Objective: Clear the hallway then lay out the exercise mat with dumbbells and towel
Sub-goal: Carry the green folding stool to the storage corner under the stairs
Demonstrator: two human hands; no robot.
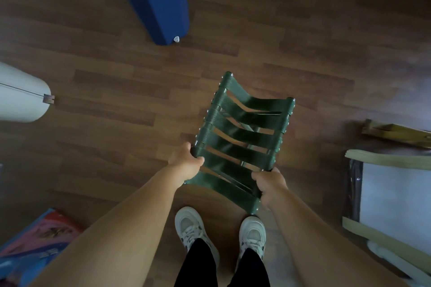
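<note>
A folding stool (242,133) with dark green webbing straps hangs over the brown wooden floor, straight ahead of my feet. My left hand (185,164) grips the stool's left side bar near its close end. On the opposite side, my right hand (270,187) holds the right side bar, fingers curled round it. The stool's metal legs show only in slivers between the straps. No mat, dumbbells or towel are in view.
A tall blue bin (161,4) with a grey rim stands ahead. A white rounded object (21,95) sits at the left edge, a colourful box (37,242) at lower left. Wooden-framed panels (391,193) lie at the right. My white shoes (221,233) are below.
</note>
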